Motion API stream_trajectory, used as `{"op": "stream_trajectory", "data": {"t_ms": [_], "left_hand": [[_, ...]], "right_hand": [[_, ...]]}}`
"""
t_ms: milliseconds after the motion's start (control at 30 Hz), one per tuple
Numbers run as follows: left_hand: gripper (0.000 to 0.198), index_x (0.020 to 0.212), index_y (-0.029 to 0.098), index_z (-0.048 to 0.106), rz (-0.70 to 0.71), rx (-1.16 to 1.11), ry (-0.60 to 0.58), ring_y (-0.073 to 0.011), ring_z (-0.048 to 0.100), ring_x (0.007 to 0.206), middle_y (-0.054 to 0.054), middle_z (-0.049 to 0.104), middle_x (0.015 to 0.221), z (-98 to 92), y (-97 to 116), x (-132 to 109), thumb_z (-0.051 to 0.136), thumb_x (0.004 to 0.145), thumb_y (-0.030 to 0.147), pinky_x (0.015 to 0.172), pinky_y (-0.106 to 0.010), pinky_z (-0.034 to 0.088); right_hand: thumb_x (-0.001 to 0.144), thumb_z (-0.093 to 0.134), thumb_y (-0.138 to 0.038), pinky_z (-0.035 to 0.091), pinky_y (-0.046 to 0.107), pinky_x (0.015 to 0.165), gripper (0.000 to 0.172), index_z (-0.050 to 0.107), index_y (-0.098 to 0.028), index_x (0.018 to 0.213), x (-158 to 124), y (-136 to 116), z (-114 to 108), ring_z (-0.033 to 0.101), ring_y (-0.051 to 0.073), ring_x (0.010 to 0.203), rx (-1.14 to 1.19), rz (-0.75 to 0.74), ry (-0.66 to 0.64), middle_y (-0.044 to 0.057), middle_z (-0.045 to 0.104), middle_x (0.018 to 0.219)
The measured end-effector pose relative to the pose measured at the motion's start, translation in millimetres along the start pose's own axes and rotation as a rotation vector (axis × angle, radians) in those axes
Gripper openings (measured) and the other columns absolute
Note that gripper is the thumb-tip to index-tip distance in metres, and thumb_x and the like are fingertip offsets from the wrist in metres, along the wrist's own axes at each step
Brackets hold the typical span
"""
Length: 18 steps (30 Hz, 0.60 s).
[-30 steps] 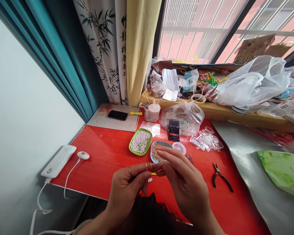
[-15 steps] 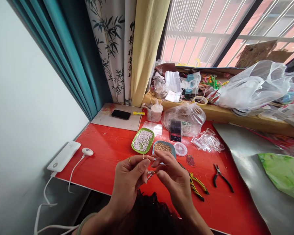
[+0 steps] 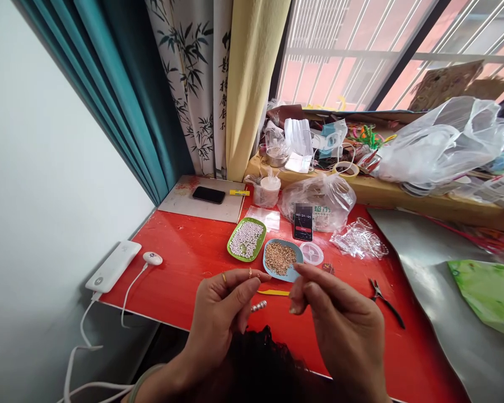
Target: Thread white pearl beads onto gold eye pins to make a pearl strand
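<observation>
My left hand [image 3: 222, 305] is closed, thumb against fingers, on a small string of beads [image 3: 259, 305]. Pearly, silvery beads stick out below its fingertips, and tiny gold-pink ones show at the index finger. To the right and apart from it, my right hand [image 3: 336, 313] is closed with thumb and index finger together; whatever it pinches is too small to make out. Just beyond the hands stand a blue tray [image 3: 297, 274] of gold beads and a green tray [image 3: 262, 242] of pearly beads. A slim yellow object [image 3: 274, 292] lies between the hands.
Black-handled pliers [image 3: 388, 308] lie at right. Behind the trays are an upright phone [image 3: 303, 223], a clear spool [image 3: 311, 254], a plastic bag [image 3: 331, 201] and clear packaging [image 3: 360, 238]. A white power bank [image 3: 113, 267] with cable sits left, near the table edge.
My right hand has moved right, away from my left hand, uncovering the blue tray and the yellow object. It now covers the yellow-and-black pliers. My left hand stays nearly in place.
</observation>
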State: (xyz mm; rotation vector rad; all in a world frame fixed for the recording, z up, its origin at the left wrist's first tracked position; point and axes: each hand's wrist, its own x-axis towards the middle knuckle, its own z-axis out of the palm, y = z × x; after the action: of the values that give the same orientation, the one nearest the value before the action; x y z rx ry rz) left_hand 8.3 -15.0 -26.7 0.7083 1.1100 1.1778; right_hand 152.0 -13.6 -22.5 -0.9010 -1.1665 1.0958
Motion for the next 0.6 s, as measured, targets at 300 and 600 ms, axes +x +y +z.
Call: {"op": "stream_trajectory", "data": {"t_ms": [300,600], "left_hand": [[0.013,0.076,0.022,0.077,0.067,0.069,0.033,-0.0031,0.028,0.032,0.006,0.045,0.036,0.3,1,-13,0.067,0.071,0.027,0.034,-0.017,0.024],[0.020,0.066,0.030,0.077,0.311,0.224,0.267,-0.0046,0.031,0.034,0.004,0.062,0.044,11.4,5,-22,0.064,0.063,0.015,0.034,-0.019,0.027]], "right_hand": [[0.075,0.063,-0.017,0.049,0.015,0.042,0.010,0.068,-0.021,0.068,-3,-25,12,0.059,0.008,0.041,-0.239,0.201,-0.161,-0.004,0.064,0.050],[0.073,0.058,-0.014,0.040,0.014,0.037,0.015,0.062,-0.022,0.061,-14,-23,20,0.051,0.005,0.037,-0.534,-0.089,-0.056,-0.007,0.059,0.047]]}}
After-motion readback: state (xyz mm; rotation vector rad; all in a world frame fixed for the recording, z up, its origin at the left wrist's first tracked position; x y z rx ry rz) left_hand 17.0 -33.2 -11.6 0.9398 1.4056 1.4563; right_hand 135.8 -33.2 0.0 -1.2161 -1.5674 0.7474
